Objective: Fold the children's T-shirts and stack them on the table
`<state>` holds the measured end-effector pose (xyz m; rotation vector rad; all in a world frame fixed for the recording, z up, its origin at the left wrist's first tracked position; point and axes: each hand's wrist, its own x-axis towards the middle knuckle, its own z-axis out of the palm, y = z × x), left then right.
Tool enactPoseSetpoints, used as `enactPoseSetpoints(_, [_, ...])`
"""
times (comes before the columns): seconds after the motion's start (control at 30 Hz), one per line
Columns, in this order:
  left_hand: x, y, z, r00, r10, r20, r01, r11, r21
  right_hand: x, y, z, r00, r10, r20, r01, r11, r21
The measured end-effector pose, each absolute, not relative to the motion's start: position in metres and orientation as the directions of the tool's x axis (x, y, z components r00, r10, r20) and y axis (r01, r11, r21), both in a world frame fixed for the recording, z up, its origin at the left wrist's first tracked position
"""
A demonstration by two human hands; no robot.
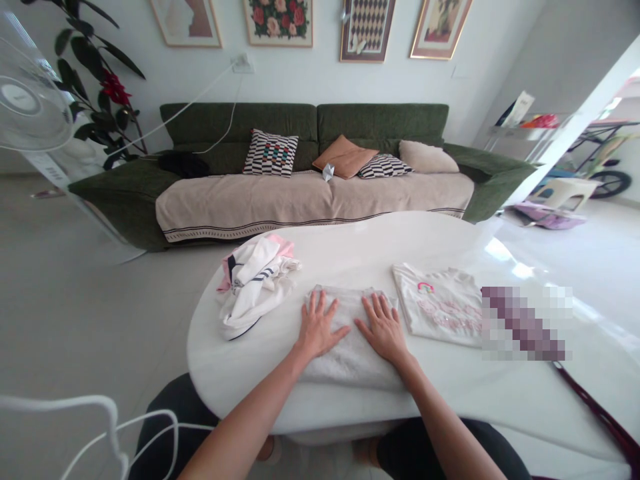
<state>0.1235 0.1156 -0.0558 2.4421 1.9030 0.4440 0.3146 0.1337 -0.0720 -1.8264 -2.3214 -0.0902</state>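
A light grey folded garment [345, 363] lies flat on the white table in front of me. My left hand [319, 327] rests palm down on its left part, fingers spread. On its right part lies my right hand [384, 327], also flat with the fingers apart. Just right of that hand is a folded white T-shirt [440, 303] with a small rainbow and pink print. To the left sits a crumpled heap of white and pink clothes [257, 283] with dark stripes.
The white table [240, 393] has a rounded edge. A dark red strap [590, 393] runs along its right side, partly pixelated. Behind stands a green sofa [200, 133] with cushions. A fan [30, 100] is at the left, and white cables [110, 417] hang at lower left.
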Motion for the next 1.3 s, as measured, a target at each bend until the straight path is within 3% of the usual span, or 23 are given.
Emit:
enactPoseSetpoints(0.53, [0.122,0.113,-0.051,0.212,0.957,0.197,0.939,-0.256,0.229,0.313,0.130,-0.059,-0.182,0.978,0.103,0.976,0.193,-0.103])
enactPoseSetpoints(0.87, [0.113,0.047,-0.050,0.232,0.951,0.204,0.932,-0.277,0.233,0.309,0.065,-0.063,-0.256,0.957,0.136,0.951,0.275,-0.145])
enactPoseSetpoints(1.0, [0.096,0.040,-0.039,0.236,0.959,0.156,0.891,-0.278,0.360,0.317,0.058,-0.059,-0.245,0.961,0.131,0.921,0.273,-0.279])
enactPoseSetpoints(1.1, [0.080,0.056,-0.029,0.054,0.991,0.120,0.867,-0.107,0.486,0.331,0.073,-0.048,-0.120,0.983,0.138,0.906,0.165,-0.389])
enactPoseSetpoints(1.17, [0.072,0.069,-0.026,-0.050,0.995,0.087,0.857,-0.002,0.515,0.339,0.085,-0.040,-0.027,0.990,0.139,0.913,0.081,-0.399])
enactPoseSetpoints(1.3, [0.069,0.088,-0.021,-0.041,0.999,-0.016,0.821,0.042,0.569,0.343,0.099,-0.026,0.022,0.997,0.073,0.910,0.010,-0.414])
